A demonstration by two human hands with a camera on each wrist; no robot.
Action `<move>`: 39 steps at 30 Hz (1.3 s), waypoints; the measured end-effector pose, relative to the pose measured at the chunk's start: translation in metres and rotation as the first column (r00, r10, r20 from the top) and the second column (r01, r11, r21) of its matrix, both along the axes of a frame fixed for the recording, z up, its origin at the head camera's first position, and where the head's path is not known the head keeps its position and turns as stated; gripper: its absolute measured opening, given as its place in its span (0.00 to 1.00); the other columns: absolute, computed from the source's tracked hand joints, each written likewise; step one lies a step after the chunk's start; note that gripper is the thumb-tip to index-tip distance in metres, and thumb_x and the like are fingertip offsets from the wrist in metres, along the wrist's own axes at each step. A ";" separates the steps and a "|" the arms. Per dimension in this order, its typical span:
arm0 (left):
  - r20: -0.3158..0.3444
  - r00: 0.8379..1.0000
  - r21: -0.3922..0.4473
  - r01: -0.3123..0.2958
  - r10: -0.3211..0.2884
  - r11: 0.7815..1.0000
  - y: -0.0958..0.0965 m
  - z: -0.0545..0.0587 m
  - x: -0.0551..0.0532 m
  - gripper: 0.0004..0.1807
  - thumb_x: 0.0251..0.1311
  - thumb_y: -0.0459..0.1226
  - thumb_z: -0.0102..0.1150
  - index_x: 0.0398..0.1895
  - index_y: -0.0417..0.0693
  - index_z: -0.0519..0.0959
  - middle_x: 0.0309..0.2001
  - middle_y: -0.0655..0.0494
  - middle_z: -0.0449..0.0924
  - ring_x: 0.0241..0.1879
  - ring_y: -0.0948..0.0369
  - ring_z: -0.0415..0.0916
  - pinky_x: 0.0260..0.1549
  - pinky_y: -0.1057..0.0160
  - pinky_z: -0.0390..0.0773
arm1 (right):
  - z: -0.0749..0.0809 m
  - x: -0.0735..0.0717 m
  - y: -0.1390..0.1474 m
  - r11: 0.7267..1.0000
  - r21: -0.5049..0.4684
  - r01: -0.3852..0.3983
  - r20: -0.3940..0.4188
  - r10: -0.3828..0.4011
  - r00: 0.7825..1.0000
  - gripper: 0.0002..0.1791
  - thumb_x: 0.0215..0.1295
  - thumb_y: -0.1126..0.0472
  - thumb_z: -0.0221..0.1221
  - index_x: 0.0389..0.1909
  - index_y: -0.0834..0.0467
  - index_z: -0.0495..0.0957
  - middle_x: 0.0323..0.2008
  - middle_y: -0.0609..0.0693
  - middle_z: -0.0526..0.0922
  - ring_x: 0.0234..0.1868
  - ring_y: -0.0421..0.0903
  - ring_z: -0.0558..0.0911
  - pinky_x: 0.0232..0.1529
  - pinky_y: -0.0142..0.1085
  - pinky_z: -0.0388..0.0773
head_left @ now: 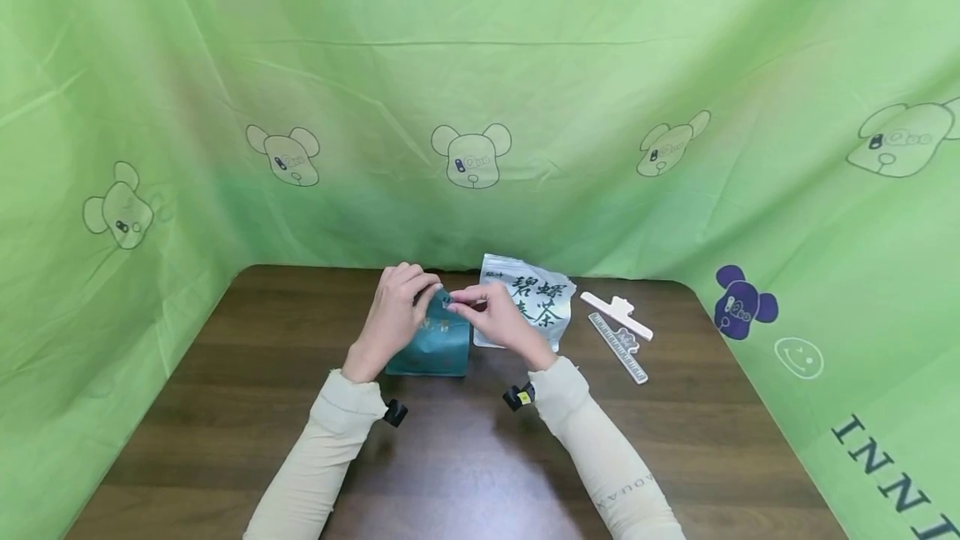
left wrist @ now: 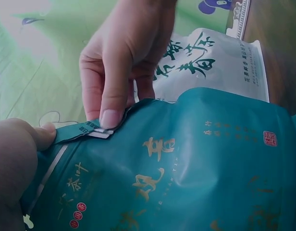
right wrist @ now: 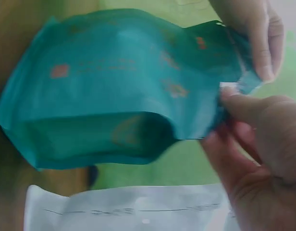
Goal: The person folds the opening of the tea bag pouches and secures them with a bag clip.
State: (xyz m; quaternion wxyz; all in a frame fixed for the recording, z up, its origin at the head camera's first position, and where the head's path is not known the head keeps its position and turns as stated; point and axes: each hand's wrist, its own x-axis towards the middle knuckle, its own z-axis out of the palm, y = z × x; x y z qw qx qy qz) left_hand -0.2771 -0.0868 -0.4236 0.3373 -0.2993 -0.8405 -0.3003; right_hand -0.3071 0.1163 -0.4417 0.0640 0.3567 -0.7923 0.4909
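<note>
A teal tea bag (head_left: 433,352) with gold characters stands upright on the table. My left hand (head_left: 392,312) pinches its top edge at the left corner. At the other side of the top, my right hand (head_left: 501,315) grips the edge between thumb and fingers. In the left wrist view, the upper strip (left wrist: 83,130) of the bag is bent over, and the right thumb presses on a small white piece (left wrist: 101,134) there. The right wrist view has the bag's gusseted side (right wrist: 90,139) in sight, somewhat blurred.
A white tea bag (head_left: 553,307) with dark green characters lies just right of the teal one. Beyond it on the right are two bag clips, one white (head_left: 617,315) and one pale and ridged (head_left: 618,348). A green cloth (head_left: 472,223) hangs behind the brown table (head_left: 442,482).
</note>
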 end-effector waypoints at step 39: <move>-0.053 0.999 -0.040 -0.009 0.007 0.999 -0.003 -0.003 0.000 0.04 0.66 0.34 0.66 0.38 0.43 0.87 0.31 0.56 0.81 0.32 0.57 0.70 0.39 0.57 0.68 | 0.013 0.023 0.007 0.999 -0.017 -0.038 0.006 0.038 0.999 0.14 0.64 0.81 0.59 0.49 0.75 0.82 0.43 0.68 0.87 0.42 0.61 0.87 0.43 0.46 0.86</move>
